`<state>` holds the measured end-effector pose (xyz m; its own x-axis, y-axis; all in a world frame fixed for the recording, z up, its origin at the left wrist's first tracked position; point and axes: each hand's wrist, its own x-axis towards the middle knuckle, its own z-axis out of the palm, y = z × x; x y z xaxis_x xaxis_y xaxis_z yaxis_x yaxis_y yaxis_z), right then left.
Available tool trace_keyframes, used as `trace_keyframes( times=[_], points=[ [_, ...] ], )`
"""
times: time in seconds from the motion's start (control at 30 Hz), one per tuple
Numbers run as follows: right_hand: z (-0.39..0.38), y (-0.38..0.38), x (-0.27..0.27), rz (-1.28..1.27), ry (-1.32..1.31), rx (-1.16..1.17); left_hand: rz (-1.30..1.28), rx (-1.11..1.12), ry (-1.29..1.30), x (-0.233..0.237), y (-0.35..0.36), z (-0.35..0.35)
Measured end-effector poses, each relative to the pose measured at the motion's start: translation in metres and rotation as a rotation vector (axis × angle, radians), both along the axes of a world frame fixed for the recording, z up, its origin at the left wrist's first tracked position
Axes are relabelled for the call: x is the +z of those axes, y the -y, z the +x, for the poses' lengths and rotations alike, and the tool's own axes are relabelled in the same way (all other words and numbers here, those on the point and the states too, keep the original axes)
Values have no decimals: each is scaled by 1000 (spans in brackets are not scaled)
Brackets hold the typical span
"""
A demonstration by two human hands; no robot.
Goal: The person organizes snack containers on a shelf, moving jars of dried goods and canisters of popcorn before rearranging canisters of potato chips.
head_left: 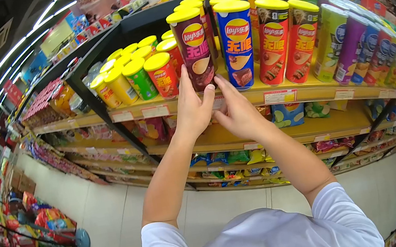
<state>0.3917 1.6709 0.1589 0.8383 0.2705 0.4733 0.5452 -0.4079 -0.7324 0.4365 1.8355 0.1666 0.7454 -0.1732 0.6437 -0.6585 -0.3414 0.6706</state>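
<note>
A maroon Lay's chip canister (pixel 195 53) with a yellow lid stands upright at the front of the top shelf, between my two hands. My left hand (pixel 194 107) lies along its lower left side, fingers up the side and thumb across the bottom front. At its lower right, my right hand (pixel 238 109) presses its fingertips to the base. Just to the right is a blue Lay's canister (pixel 238 46). Red canisters (pixel 273 43) stand farther right. Left of my hands is a group of shorter cans, among them a green one (pixel 139 81) and a red one (pixel 162 77).
The wooden shelf edge (pixel 319 94) carries price tags (pixel 280 96). Bagged snacks (pixel 288 114) fill lower shelves. Purple and green canisters (pixel 331 43) crowd the right side. A black upright post (pixel 107 115) divides the shelving. Packaged goods (pixel 54 220) line the left of the tiled aisle.
</note>
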Motion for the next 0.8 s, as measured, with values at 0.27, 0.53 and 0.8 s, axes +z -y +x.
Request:
trace_keyframes(
  times=[0.27, 0.53, 0.8],
  points=[
    [-15, 10, 1, 52, 27, 113, -126, -64, -32, 8, 5, -12],
    [-71, 49, -127, 78, -161, 465, 52, 56, 92, -27, -4, -30],
    [-237, 199, -549, -627, -789, 166, 156, 247, 61, 4, 1, -14]
  ],
)
